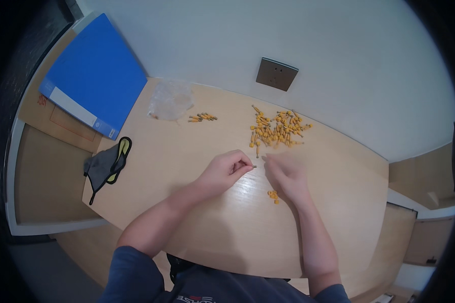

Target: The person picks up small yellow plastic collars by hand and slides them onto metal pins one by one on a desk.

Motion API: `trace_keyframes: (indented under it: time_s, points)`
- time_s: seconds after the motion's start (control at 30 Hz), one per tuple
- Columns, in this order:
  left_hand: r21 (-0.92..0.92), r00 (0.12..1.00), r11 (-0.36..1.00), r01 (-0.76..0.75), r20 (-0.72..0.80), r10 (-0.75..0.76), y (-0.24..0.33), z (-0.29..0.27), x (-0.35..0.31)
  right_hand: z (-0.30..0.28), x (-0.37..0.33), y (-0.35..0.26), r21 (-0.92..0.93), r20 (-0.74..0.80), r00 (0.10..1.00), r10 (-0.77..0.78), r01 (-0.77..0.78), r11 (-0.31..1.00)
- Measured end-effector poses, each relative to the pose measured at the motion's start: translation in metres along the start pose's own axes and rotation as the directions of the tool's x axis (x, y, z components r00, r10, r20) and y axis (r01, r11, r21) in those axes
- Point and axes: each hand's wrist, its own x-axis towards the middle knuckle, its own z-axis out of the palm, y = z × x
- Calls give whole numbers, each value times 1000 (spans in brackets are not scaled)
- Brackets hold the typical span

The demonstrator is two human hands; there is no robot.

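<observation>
My left hand point(226, 171) is over the middle of the table, its thumb and forefinger pinched on a small metal pin point(254, 166) whose tip pokes out to the right. Close beside it is my right hand point(289, 174), its fingers smeared by motion, so whether they hold anything does not show. Beyond both hands lies a loose pile of small yellow parts with dark metal ends point(278, 129). Below the right hand, a few short yellow pieces point(273, 196) with no visible metal sit in a small cluster. A smaller group of yellow-and-metal parts point(202, 117) rests farther left.
A crumpled clear plastic bag point(171, 100) lies at the table's back left. A blue binder point(93, 76) leans at the far left, over a brown envelope point(60, 118). A grey face mask point(106, 166) with black edging sits at the left edge. A dark socket plate point(277, 74) is on the wall.
</observation>
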Motion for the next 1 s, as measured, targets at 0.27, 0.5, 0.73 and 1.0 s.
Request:
trace_keyframes:
  time_s: [0.27,0.5,0.73,1.0]
  points:
    - [22,997,999,31,67,-32,-1,-10,5,9,-4,-9,-73,112,986,-121,129,989]
    - [11,995,998,-54,84,53,-6,-11,5,9,-8,-1,-20,141,990,-13,16,1000]
    - [59,989,992,-109,105,102,-1,-5,2,6,-7,-8,-101,154,983,-102,118,988]
    - [34,992,995,-93,83,90,1,0,2,3,-7,3,30,173,980,-101,97,995]
